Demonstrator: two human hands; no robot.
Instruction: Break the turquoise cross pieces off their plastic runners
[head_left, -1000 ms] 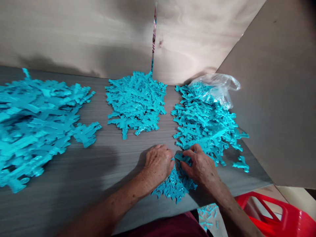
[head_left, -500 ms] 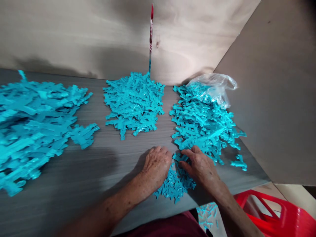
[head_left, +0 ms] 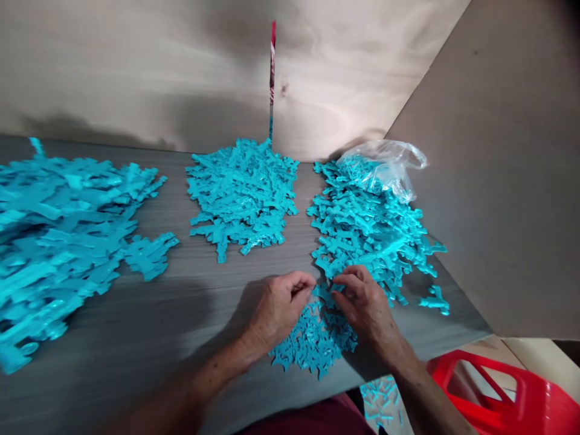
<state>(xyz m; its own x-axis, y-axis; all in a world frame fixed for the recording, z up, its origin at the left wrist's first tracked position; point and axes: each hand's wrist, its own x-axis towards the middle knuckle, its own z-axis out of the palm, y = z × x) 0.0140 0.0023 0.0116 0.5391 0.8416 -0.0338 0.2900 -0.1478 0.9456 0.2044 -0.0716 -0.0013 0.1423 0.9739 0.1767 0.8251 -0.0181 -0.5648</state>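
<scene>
My left hand (head_left: 281, 305) is closed in a pinch, thumb against forefinger, over a low pile of small teal plastic pieces (head_left: 312, 344). Whatever lies between its fingertips is too small to make out. Facing it, my right hand (head_left: 366, 305) has curled fingers and its thumb close to a flat teal plastic piece (head_left: 323, 292), which it appears to grip by the edge. Just beyond the right hand spreads a bigger heap of flat teal pieces (head_left: 362, 226), partly under a clear plastic bag (head_left: 385, 166).
More teal pieces form a middle heap (head_left: 242, 196) and a large left heap (head_left: 67, 223) on the grey table (head_left: 181, 320). Wooden panels (head_left: 136, 66) stand behind and right. A red plastic chair (head_left: 530, 386) is at lower right; teal bits (head_left: 383, 399) lie below the table edge.
My left hand has turned so its thumb and forefinger show pinched, uncovering more of the small pile. The right hand stays close by, its fingers slightly shifted. The view has tilted a little.
</scene>
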